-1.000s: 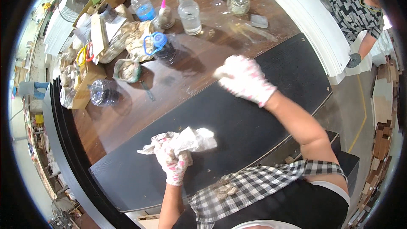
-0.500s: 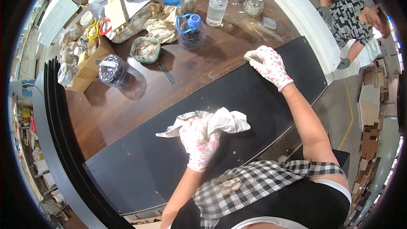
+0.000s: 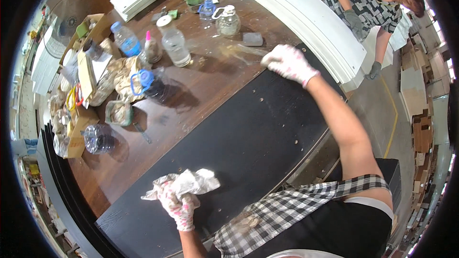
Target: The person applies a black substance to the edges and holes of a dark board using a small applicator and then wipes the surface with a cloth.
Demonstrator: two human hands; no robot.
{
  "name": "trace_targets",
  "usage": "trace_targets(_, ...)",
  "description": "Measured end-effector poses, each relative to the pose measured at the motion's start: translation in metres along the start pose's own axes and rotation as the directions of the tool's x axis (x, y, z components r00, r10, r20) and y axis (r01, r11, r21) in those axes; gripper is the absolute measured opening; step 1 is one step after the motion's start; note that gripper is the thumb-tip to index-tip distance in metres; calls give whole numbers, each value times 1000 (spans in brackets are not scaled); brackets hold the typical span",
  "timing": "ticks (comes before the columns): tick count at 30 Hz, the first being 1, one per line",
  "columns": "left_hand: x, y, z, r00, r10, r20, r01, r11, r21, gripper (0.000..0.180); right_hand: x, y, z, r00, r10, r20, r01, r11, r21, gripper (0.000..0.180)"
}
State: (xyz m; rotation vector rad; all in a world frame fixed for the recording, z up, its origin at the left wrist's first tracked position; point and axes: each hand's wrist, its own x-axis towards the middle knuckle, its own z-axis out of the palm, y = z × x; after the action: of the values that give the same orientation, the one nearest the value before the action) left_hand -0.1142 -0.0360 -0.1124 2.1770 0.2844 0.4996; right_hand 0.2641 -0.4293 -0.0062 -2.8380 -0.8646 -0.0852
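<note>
Clamped the left fingers (image 3: 168,192) down around a crumpled white rag (image 3: 198,181), glove patterned in pink, cloth bunched under the palm and spilling out toward the right. Pressed the left hand (image 3: 178,205) and the rag onto the near end of a long black board (image 3: 248,138), close to the body. Stretched the right hand (image 3: 287,63) far out to the board's other end, gloved fingers (image 3: 272,59) drawn together and bent at the far edge; could not tell whether hooked over that edge or only laid upon it.

Judged the step as wiping the board's face, with the right hand steadying it. Saw pale specks (image 3: 261,99) scattered over the middle and far part of the black surface, so reckoned much of it not yet gone over. Called, for the next stroke, for even downward pressure, the rag kept flat rather than balled, and the far hand held firm so as not to let the board slide.

Rested the board across a brown worktable (image 3: 210,81). Beyond it, well apart from either hand, noted a clear plastic bottle (image 3: 174,43), a blue-capped bottle (image 3: 125,39), a glass jar (image 3: 227,20) and a small grey block (image 3: 252,38). Farther off, marked curved white moulding (image 3: 306,14) and a co-worker (image 3: 368,0) in grey gloves bent over it.
</note>
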Motion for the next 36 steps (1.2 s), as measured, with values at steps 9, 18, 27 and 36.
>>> trace_targets(9,-24,-42,1,973,-215,-86,182,940,-289,53,19,180,-41,926,376,30,-371,895,246,25)
trace_targets(18,-36,-59,-13,896,-443,21,424,842,-333,92,11,73,-26,995,32,98,-52,977,205,23)
trace_targets(27,10,34,20,980,-166,-110,96,880,-466,42,3,143,-31,996,90,12,-91,994,56,26)
trace_targets(36,6,23,9,958,-264,-114,214,918,-334,71,-1,140,-31,914,406,0,-399,897,192,27)
